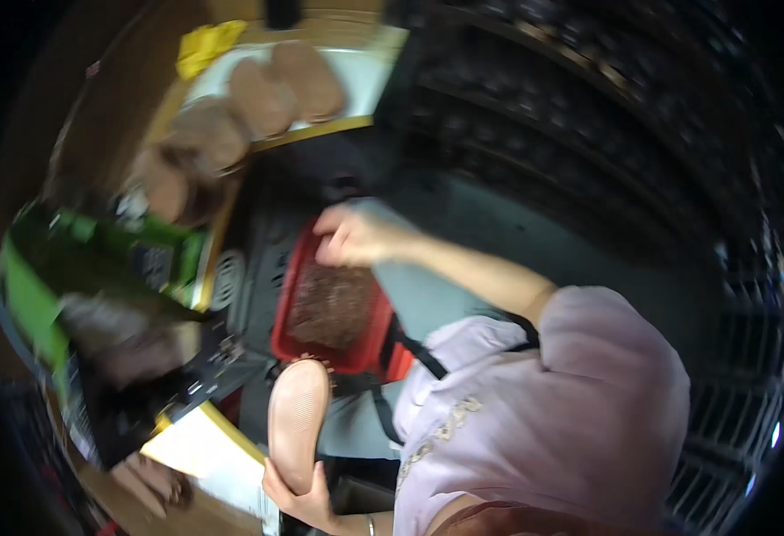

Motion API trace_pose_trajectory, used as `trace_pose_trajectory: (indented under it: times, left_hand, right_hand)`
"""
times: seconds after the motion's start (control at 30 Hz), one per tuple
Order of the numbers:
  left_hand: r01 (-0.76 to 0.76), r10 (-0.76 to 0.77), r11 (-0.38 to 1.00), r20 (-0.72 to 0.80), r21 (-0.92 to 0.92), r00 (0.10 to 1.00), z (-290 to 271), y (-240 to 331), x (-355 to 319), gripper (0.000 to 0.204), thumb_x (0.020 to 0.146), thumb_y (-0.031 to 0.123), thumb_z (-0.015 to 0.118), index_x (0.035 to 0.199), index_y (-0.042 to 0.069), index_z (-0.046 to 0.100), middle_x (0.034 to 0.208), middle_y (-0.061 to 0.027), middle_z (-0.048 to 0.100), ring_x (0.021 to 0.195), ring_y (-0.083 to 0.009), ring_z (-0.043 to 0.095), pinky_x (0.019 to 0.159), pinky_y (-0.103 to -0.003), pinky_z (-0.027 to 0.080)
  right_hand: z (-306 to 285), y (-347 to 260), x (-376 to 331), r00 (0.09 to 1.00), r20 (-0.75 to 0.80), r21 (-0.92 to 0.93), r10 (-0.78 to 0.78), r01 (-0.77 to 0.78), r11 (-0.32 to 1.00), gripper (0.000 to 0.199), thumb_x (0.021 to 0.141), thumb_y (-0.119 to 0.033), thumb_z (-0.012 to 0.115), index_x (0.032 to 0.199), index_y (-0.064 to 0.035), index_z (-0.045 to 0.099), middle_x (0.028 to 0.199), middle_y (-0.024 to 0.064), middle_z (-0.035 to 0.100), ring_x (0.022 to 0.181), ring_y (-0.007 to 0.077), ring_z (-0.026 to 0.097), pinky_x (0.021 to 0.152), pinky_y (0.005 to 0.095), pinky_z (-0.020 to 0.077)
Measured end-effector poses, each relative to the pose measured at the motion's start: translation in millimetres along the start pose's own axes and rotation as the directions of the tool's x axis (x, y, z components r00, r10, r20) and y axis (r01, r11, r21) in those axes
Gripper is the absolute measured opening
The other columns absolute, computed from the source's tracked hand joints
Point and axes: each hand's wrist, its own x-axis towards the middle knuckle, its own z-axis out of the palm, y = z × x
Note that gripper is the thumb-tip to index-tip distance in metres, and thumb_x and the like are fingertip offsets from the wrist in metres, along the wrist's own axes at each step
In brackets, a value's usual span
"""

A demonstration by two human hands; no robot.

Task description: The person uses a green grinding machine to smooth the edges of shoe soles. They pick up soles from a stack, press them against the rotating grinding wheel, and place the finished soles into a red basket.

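My left hand (303,496), at the lower edge, grips the near end of a beige shoe sole (298,420). The sole is held lengthwise with its finely textured face toward me, and small gold-brown bits line its far tip. Just beyond that tip stands a red bin (282,330) with a layer of small brownish bits (329,308) in it. Over the bin's far end is my right hand (356,237), smeared by motion. Its fingers look bent, but whether anything is between them cannot be made out.
Several beige sole-shaped pieces (307,80) lie on a white-topped bench (365,76) at the far left, near a yellow cloth-like item (206,46). A green open bag (30,286) stands at the left. Dark racks (544,80) run along the far right.
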Motion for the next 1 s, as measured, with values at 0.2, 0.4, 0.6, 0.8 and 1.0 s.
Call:
trace_pose_trajectory:
  times: [0.2, 0.4, 0.6, 0.8, 1.0]
  left_hand:
    - [-0.197, 0.356, 0.813, 0.2, -0.549, 0.913, 76, 70, 20, 0.084, 0.055, 0.018, 0.086, 0.127, -0.004, 0.049, 0.111, -0.0194, 0.053, 0.102, -0.0338, 0.055, 0.09, -0.042, 0.045]
    - [-0.013, 0.042, 0.452, 0.006, -0.892, 0.999, 102, 116, 21, 0.088, 0.069, 0.02, 0.078, 0.14, -0.003, 0.031, 0.126, -0.0171, 0.047, 0.119, -0.0303, 0.047, 0.102, -0.044, 0.037]
    - [0.228, -0.283, -0.062, 0.236, -0.972, 0.93, 159, 138, 51, 0.045, 0.088, 0.021, 0.063, 0.124, -0.003, 0.051, 0.124, -0.0153, 0.054, 0.108, -0.023, 0.055, 0.092, -0.037, 0.046]
    - [0.164, -0.388, 0.146, 0.096, -0.976, 0.917, 147, 139, 68, 0.048, 0.088, 0.025, 0.061, 0.121, -0.008, 0.05, 0.122, -0.0193, 0.054, 0.102, -0.0278, 0.057, 0.087, -0.04, 0.049]
    - [-0.156, -0.091, 0.465, -0.222, -0.871, 0.971, 124, 142, 81, 0.051, 0.087, 0.03, 0.056, 0.125, -0.004, 0.049, 0.127, -0.0177, 0.05, 0.12, -0.0293, 0.045, 0.104, -0.045, 0.033]
  right_hand:
    - [51, 46, -125, 0.792, 0.603, 0.232, 0.102, -0.296, 0.927, 0.065, 0.071, -0.022, 0.081, 0.123, 0.0057, 0.053, 0.11, 0.0164, 0.064, 0.103, 0.019, 0.059, 0.088, 0.0316, 0.0467]
    - [-14, 32, -149, 0.747, 0.629, 0.405, 0.214, -0.55, 0.73, 0.04, 0.071, -0.016, 0.08, 0.101, 0.0014, 0.06, 0.094, 0.0076, 0.065, 0.089, 0.0131, 0.06, 0.076, 0.0284, 0.0491]
    - [-10, 22, -130, 0.885, 0.426, 0.437, 0.187, -0.382, 0.814, 0.04, 0.07, -0.016, 0.078, 0.1, 0.0001, 0.057, 0.093, 0.0069, 0.062, 0.089, 0.0138, 0.058, 0.077, 0.0278, 0.0468]
    - [23, 31, -135, 0.749, 0.655, 0.44, 0.096, -0.482, 0.758, 0.055, 0.065, -0.014, 0.084, 0.11, 0.0039, 0.057, 0.098, 0.0094, 0.066, 0.09, 0.0151, 0.061, 0.075, 0.0297, 0.0516]
    - [72, 41, -160, 0.71, 0.703, 0.562, -0.039, -0.52, 0.643, 0.074, 0.066, -0.018, 0.086, 0.125, 0.006, 0.048, 0.118, 0.0139, 0.061, 0.106, 0.0191, 0.057, 0.09, 0.0332, 0.0465]
